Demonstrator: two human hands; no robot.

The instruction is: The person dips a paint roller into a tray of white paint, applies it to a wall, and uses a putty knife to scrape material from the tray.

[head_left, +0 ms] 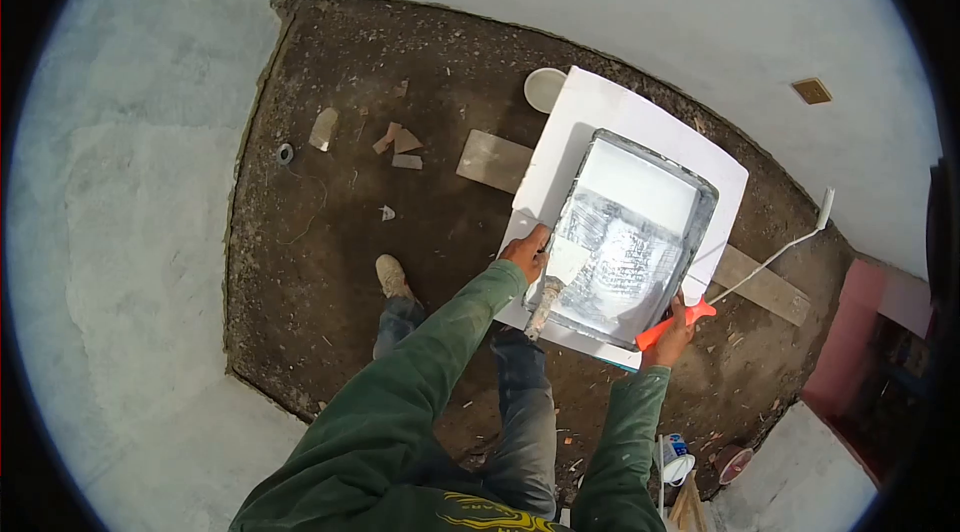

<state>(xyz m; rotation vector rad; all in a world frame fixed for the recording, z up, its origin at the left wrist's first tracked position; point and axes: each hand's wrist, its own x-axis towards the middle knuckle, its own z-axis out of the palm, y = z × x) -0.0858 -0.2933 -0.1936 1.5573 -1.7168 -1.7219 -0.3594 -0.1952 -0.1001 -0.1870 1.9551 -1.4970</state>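
Observation:
A black-rimmed paint tray with white paint at its far end and smeared over its ridged part lies on a white board. My left hand is closed on the tray's left edge. Close to those fingers, a putty knife rests in the tray, its worn handle sticking out over the near rim. My right hand grips the orange handle of a paint roller by the near right corner of the tray. The roller's thin rod runs out to the right, ending in a narrow white roller head.
Wooden planks show on both sides beneath the board. A white bucket stands behind it. Broken pieces and a small roll lie on the dirt floor. Plastered walls enclose the space; a can sits near my right sleeve.

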